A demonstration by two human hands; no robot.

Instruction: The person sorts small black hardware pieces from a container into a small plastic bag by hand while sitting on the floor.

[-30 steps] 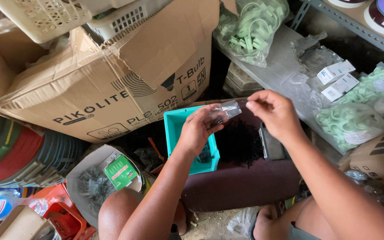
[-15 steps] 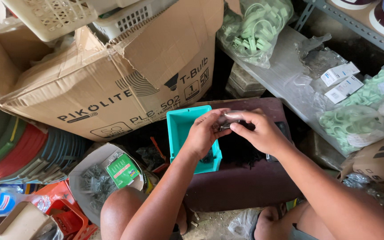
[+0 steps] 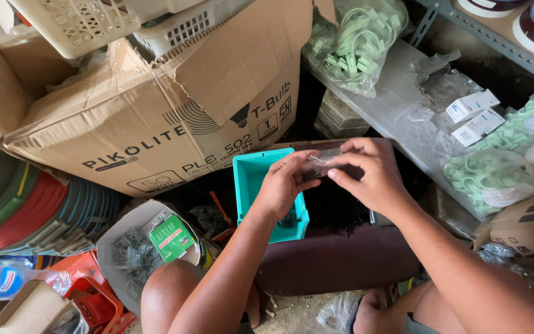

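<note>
Two hands pinch one small clear plastic packet [image 3: 319, 162] between them: the left hand [image 3: 282, 185] grips its near-left end, the right hand [image 3: 372, 173] its right end. Its long axis runs left to right, just above the teal bin [image 3: 251, 179], with a cardboard box [image 3: 156, 124] close on the left and a shelf [image 3: 397, 99] right.

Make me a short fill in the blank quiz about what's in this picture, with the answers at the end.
1. Both hands, the left hand and the right hand, pinch a small clear ____ bag.
2. Under the hands sits a small tray coloured ____.
3. The big box to the left is made of ____.

Missing words: plastic; teal; cardboard
</note>
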